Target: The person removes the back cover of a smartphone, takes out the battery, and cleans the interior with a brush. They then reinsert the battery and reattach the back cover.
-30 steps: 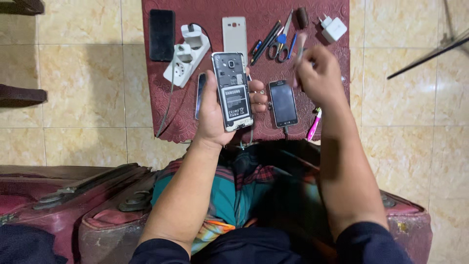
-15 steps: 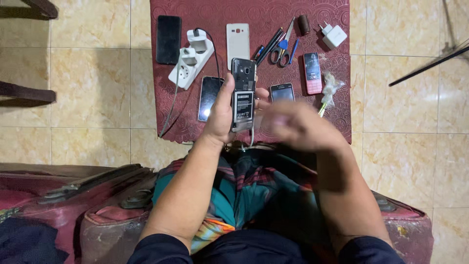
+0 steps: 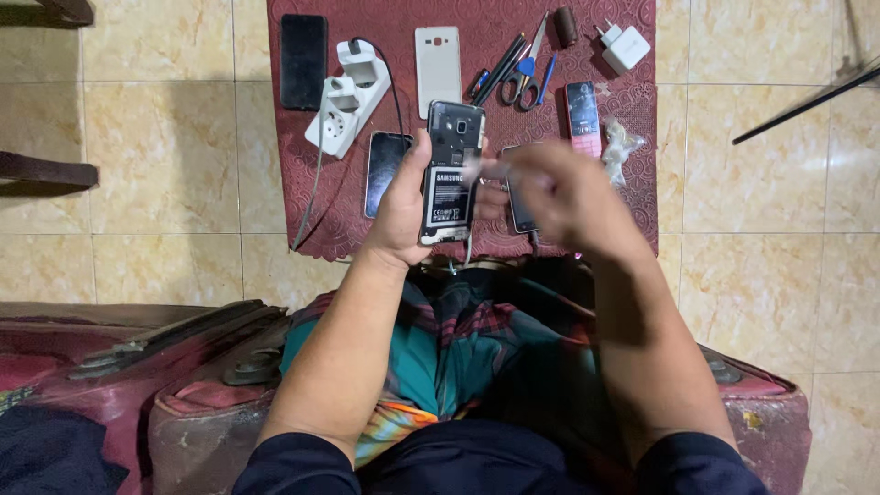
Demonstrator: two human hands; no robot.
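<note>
Since half a second ago the right hand [image 3: 550,188] has stayed low in the centre of the frame, just right of the phone, blurred by motion; its fingers are bunched toward the phone's upper edge, and whether they pinch anything cannot be told. Left of it, the left hand [image 3: 408,206] is wrapped around an open-backed black smartphone with its grey battery exposed [image 3: 451,172], thumb along the left edge and fingertips showing on the right edge (the phone stands upright, back toward the camera, above the lap). Beneath both hands lies a dark red patterned mat [image 3: 477,27] on the beige tiled floor [image 3: 165,156]. On the mat, upper left, sit a black slab phone [image 3: 303,61] and a white power strip with a plug in it [image 3: 348,96]; a white phone back cover [image 3: 437,71] lies at top centre. Right of it are pens and blue-handled scissors [image 3: 525,78], a small red keypad phone [image 3: 582,119] and a white charger plug [image 3: 626,48]. Another dark smartphone [image 3: 383,170] lies just left of the left thumb.
</note>
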